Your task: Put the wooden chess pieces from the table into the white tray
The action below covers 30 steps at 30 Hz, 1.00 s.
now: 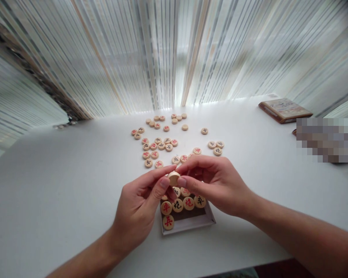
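Pale round wooden disc (174, 179) pinched between left hand (137, 206) and right hand (217, 183).
Thumbs and fingertips grip it from both sides, seemingly for steadiness; at 5 o'clock, a shallow grey-walled box (188, 227) keeps red- and black-inscribed wooden discs (177, 205) in rows; from 10 to 2 o'clock, loose wooden discs (161, 146) lie spread on the white counter (75, 193), probably within reach.

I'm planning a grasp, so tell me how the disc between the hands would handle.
The disc looks wooden, so probably stiff and light. Its round edge could let it roll; flat on its broad face, it would likely slide, not tip.
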### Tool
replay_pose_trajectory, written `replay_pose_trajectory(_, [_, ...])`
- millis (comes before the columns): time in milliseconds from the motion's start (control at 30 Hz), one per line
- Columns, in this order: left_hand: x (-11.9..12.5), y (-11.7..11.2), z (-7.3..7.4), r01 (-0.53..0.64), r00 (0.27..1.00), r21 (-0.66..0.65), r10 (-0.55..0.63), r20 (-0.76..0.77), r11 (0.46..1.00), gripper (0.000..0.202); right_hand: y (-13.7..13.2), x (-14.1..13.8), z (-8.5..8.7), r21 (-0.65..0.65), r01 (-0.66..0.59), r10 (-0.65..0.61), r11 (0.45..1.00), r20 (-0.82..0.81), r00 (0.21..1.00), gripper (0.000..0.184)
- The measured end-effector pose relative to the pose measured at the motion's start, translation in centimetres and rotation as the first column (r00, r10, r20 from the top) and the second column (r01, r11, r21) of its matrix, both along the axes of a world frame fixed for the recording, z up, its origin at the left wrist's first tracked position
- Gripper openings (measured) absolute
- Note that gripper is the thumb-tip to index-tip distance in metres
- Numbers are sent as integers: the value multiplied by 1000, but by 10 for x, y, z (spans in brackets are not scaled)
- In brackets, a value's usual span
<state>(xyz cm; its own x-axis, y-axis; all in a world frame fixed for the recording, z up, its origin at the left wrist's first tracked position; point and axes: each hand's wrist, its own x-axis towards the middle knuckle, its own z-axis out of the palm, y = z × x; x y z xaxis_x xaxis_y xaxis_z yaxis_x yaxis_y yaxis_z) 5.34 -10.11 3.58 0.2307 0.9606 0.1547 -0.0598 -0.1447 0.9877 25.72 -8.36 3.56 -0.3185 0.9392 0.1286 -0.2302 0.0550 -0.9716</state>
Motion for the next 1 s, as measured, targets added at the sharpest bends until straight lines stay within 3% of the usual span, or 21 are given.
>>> replay_pose_trajectory(200, [0,-2,-1,2,1000,54,-3,16,999,22,0,0,0,-136,-34,23,990,-81,996,25])
replay_pose_trajectory(400, [-2,-4,-6,-5,999,113,1,33,994,24,0,-1,2,-173,-111,85,979,-147,985,21])
replay_pose_trajectory(567, [-1,-3,-4,-15,997,63,10,80,998,20,-1,-2,4,-193,-109,77,975,-167,983,22])
replay_pose_trajectory(833, [0,-5,1,15,998,-11,-14,66,1000,29,-1,-1,2,-239,-92,49,967,-178,983,29])
replay_pose_trajectory(1000, [1,-5,1,35,994,-50,-30,106,998,29,0,-1,0,-205,-104,64,973,-195,979,19])
